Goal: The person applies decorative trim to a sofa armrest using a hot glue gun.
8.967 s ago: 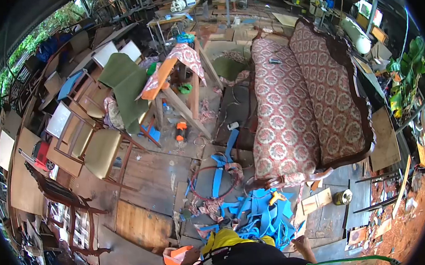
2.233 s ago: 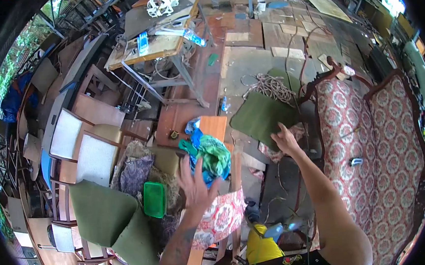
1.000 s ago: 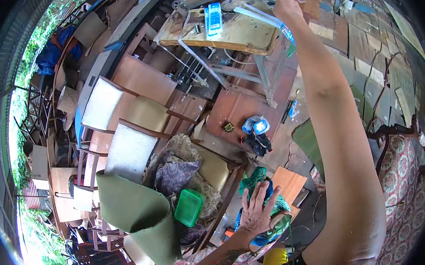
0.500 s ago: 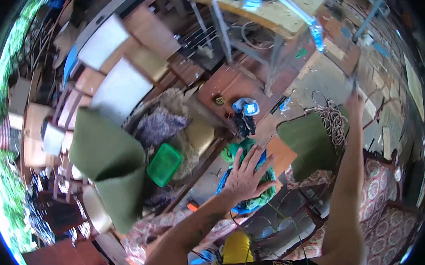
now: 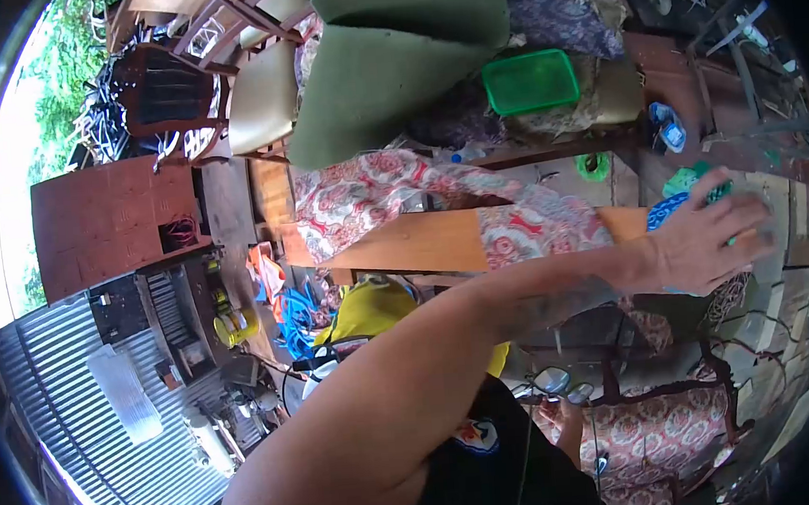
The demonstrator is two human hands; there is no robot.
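Left hand is spreading open, fingers apart, over the crumpled blue-green fabric bundle; contact unclear. Bundle is lying at the orange-brown wooden worktop's end. Right hand is hanging beside the torso; can't tell its grip.

Crumpled grn/blu bundle at brd end
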